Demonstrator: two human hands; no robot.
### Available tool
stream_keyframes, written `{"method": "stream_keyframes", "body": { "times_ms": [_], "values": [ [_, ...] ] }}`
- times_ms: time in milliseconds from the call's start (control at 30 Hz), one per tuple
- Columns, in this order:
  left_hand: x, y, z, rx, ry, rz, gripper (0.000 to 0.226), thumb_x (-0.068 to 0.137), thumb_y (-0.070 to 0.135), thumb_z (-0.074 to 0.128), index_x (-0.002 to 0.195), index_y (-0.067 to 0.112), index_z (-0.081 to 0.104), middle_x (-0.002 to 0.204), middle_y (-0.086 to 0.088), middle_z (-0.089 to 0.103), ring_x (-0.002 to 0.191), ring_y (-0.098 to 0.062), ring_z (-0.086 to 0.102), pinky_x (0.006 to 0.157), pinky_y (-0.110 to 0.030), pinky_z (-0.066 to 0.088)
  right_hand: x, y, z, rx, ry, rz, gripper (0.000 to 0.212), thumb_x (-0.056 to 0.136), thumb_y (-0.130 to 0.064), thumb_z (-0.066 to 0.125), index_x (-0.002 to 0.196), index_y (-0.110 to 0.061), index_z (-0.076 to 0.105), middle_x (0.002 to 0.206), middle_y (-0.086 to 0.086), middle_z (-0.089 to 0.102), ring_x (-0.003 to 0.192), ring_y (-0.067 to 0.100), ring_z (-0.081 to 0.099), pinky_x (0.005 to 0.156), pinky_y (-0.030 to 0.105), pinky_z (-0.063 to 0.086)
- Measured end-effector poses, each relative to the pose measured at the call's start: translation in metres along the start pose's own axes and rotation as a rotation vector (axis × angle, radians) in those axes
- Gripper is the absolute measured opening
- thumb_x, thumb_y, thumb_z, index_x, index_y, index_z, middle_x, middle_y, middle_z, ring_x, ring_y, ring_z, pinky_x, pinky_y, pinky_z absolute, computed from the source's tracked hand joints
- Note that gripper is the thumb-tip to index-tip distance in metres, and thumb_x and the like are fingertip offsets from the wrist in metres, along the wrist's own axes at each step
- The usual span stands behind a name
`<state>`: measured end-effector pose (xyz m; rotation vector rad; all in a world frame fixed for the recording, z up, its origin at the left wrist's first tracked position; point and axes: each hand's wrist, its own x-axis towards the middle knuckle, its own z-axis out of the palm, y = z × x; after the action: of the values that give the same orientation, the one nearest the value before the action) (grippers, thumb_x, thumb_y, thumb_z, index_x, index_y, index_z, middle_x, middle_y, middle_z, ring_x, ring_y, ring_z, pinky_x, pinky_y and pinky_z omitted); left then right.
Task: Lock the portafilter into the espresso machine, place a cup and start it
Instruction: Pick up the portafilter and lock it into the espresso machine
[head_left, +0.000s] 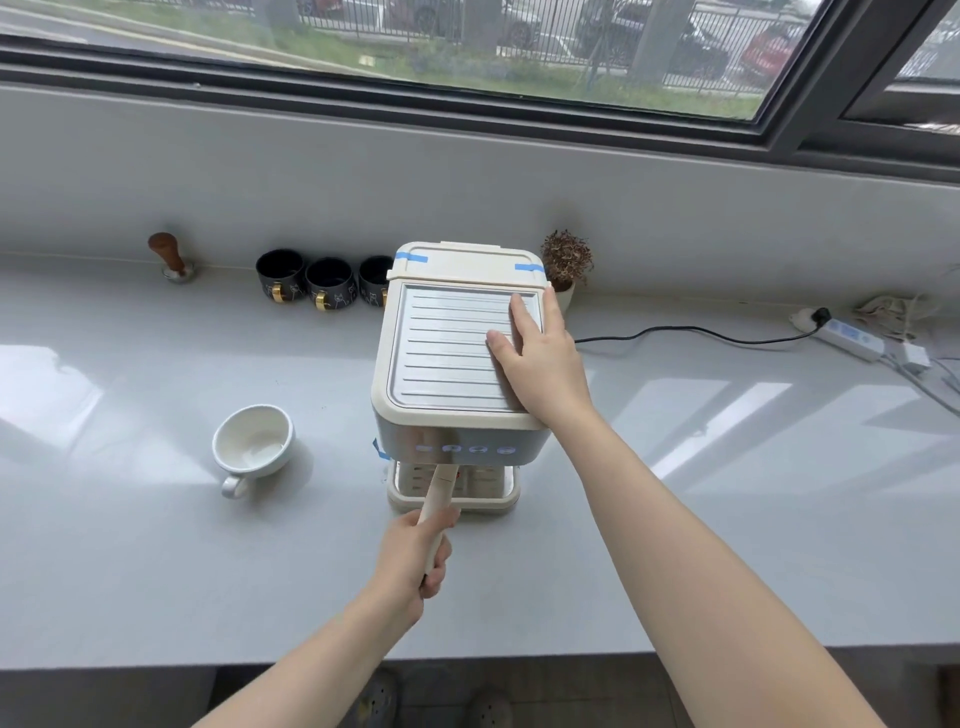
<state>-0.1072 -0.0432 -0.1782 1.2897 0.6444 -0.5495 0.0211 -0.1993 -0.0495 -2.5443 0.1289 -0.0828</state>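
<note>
So we saw one coffee machine (460, 358) standing on the grey counter (156, 545), near the middle. We saw two hands. The right hand (540, 358) lay flat on top of the machine, on its right side, with the fingers spread out and holding nothing. The left hand (415, 556) was wrapped tight around the pale handle (436, 493) of the coffee holder. That handle stuck out from under the front of the machine toward us. We could not see its round end, which was hidden under the machine. One white cup (253, 441) sat on the counter to the left of the machine, well apart from it, with nothing in it. Three dark cups (327, 283) stood in a row by the wall. One wooden-topped press (171, 257) stood left of them. One little dry plant (566, 265) stood behind the machine. One black cord (691, 330) ran to one white power strip (852, 338) on the right.
</note>
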Motion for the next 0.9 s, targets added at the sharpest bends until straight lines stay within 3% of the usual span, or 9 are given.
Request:
{"method": "stream_keyframes", "body": {
  "times_ms": [167, 533, 767, 900],
  "values": [
    [-0.005, -0.014, 0.044, -0.093, 0.192, 0.013, 0.026, 0.08, 0.028, 0.068, 0.071, 0.01, 0.052, 0.038, 0.005, 0.036, 0.031, -0.015, 0.021, 0.034, -0.018, 0.015, -0.001, 0.0, 0.001, -0.026, 0.027, -0.007, 0.068, 0.096, -0.052, 0.037, 0.154, -0.022, 0.018, 0.165, -0.003, -0.003, 0.146, 0.025, 0.019, 0.112, 0.037, 0.026],
    [-0.007, -0.015, 0.047, -0.017, 0.253, 0.068, 0.03, 0.084, 0.032, 0.065, 0.07, 0.012, 0.048, 0.043, 0.004, 0.034, 0.036, -0.016, 0.022, 0.035, -0.021, 0.017, -0.002, 0.003, 0.001, -0.024, 0.026, -0.01, 0.068, 0.096, -0.052, 0.036, 0.154, -0.021, 0.016, 0.165, -0.002, -0.001, 0.147, 0.024, 0.018, 0.112, 0.037, 0.025],
    [-0.013, -0.009, 0.038, 0.11, 0.107, 0.108, 0.03, 0.09, 0.034, 0.056, 0.076, 0.009, 0.046, 0.043, 0.004, 0.037, 0.033, -0.016, 0.027, 0.035, -0.02, 0.021, -0.002, 0.005, -0.001, 0.039, 0.011, -0.008, 0.068, 0.095, -0.052, 0.041, 0.153, -0.023, 0.021, 0.165, -0.004, 0.002, 0.148, 0.022, 0.016, 0.113, 0.037, 0.025],
    [-0.011, -0.001, 0.016, 0.291, -0.056, 0.147, 0.035, 0.094, 0.046, 0.046, 0.089, 0.012, 0.054, 0.054, -0.001, 0.056, 0.039, -0.022, 0.054, 0.034, -0.023, 0.039, -0.003, 0.009, -0.004, 0.198, 0.068, 0.028, 0.059, 0.093, -0.041, 0.051, 0.147, -0.021, 0.038, 0.161, -0.003, 0.02, 0.145, 0.015, 0.025, 0.108, 0.028, 0.028]
  ]
}}
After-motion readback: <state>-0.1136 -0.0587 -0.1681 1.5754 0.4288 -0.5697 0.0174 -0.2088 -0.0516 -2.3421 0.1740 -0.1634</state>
